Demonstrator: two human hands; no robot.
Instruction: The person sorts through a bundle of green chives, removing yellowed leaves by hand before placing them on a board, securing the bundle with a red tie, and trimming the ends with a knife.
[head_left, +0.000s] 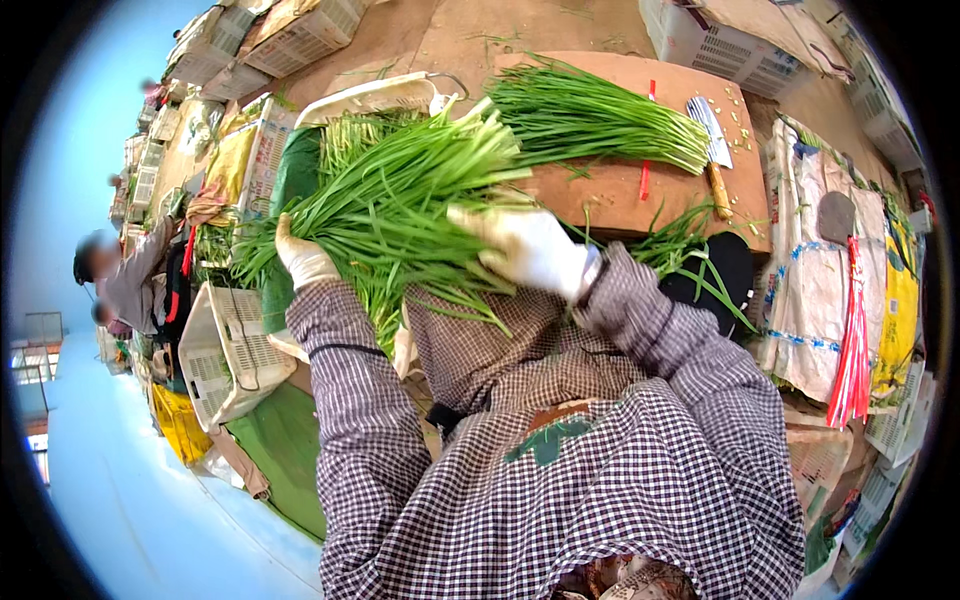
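Note:
A large loose bunch of green garlic chives (405, 187) lies across my two gloved hands, over a plastic crate (360, 96) of more chives. My left hand (304, 251) holds its leafy end, thumb up. My right hand (529, 244), blurred, is at the bunch's lower right side; its fingers' grip is not clear. On the brown board (600, 199) beyond lies another bunch of chives (592, 112), with a red tie strip (645, 178) under it. A knife with a wooden handle (710, 150) rests just right of that bunch's cut ends.
Cut bits lie near the knife. Loose chives (675, 240) and a black pad (712, 281) are beside the board. At right, red and white tie strips (851, 337) hang over a covered crate (806, 300). An empty white crate (225, 352) and other people are at left.

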